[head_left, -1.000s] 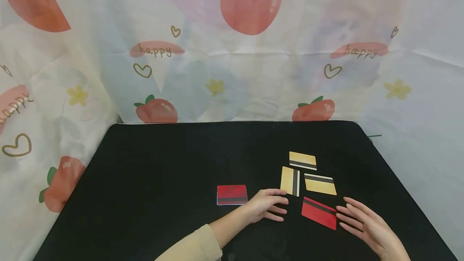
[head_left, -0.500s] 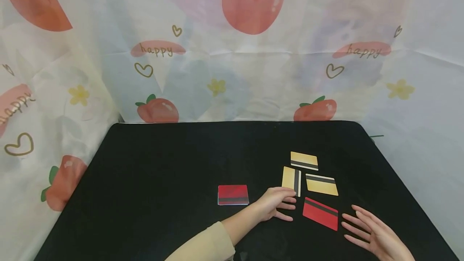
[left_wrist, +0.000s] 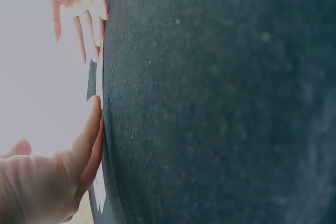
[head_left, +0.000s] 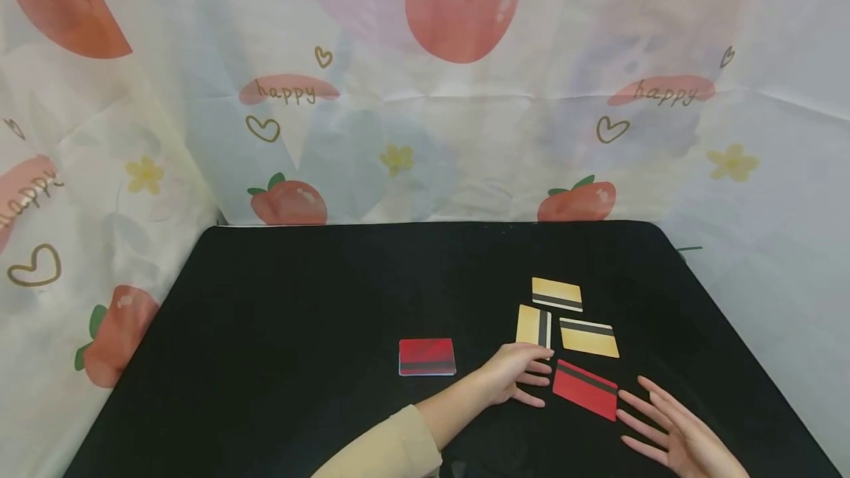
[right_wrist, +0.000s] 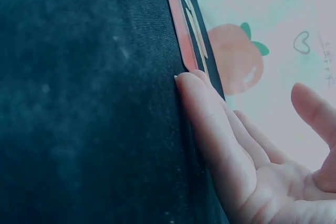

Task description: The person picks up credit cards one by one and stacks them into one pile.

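Observation:
A red card (head_left: 584, 391) with a dark stripe lies on the black table between the two hands. Just left of it is the left hand (head_left: 518, 375), fingers extended, covering the near end of an upright gold card (head_left: 533, 324). On the other side, the right hand (head_left: 680, 426) has its fingers spread and straight, the tips close to the red card's right edge. In the right wrist view the fingertips (right_wrist: 194, 80) reach the near end of the red card (right_wrist: 178, 24); whether they touch cannot be told. Neither hand holds anything.
Two more gold cards, a far one (head_left: 556, 295) and a right one (head_left: 589, 338), lie beyond the red card. A stack topped by a red card (head_left: 426, 356) lies left of the left forearm. A printed curtain (head_left: 425, 131) hangs behind the table.
The left hand has shifted right, over the gold card's near end and closer to the red card. The right hand drew back, then came slightly nearer the red card again.

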Tool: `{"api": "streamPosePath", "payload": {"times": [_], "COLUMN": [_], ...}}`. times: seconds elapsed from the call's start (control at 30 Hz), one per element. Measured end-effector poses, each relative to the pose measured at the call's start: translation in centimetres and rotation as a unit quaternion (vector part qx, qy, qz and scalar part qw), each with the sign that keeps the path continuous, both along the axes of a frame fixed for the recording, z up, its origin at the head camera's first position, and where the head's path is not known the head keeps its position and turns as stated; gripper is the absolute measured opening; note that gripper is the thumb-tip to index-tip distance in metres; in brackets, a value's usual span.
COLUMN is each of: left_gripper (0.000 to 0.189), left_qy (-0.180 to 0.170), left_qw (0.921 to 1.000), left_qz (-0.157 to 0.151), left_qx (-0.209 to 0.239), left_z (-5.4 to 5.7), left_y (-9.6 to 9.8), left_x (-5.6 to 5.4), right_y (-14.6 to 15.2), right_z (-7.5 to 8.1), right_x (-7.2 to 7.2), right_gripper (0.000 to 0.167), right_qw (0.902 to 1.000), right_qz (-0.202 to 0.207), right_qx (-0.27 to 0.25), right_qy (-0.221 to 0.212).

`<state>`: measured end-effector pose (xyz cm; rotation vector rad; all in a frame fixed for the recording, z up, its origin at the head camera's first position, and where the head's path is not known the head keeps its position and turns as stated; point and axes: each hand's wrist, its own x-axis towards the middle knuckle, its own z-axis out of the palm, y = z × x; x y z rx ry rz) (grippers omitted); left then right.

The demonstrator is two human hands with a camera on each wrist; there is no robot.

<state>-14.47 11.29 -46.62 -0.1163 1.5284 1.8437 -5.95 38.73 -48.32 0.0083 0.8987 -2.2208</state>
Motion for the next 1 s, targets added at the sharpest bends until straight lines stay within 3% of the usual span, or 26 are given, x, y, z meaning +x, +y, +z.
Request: {"api": "streamPosePath", "payload": {"times": [0.3,0.53,0.73,1.0], "left_gripper": [0.022,0.02,0.013,0.018], "left_qy": [-0.01,-0.025,-0.015,0.014], "left_qw": [0.9999,0.9995,0.9989,0.9967], "left_qz": [-0.005,0.018,0.028,0.03], "left_qx": [0.007,-0.005,-0.034,-0.074], "left_z": [-0.3,-0.4,-0.3,-0.2], "left_y": [0.1,0.5,1.0,1.4], "left_x": [0.0,0.0,0.3,1.0], "right_y": [-0.1,-0.1,-0.1,-0.4], "right_z": [-0.6,-0.6,-0.5,-0.4], "right_x": [-0.2,-0.3,-0.3,-0.3], "right_gripper": [0.052,0.055,0.052,0.049], "right_qw": [0.9995,0.9987,0.9999,0.9988], "right_qz": [0.013,0.025,0.013,0.008], "right_qx": [-0.026,-0.042,0.002,0.047], "right_qy": [0.009,0.013,0.009,0.014]}}
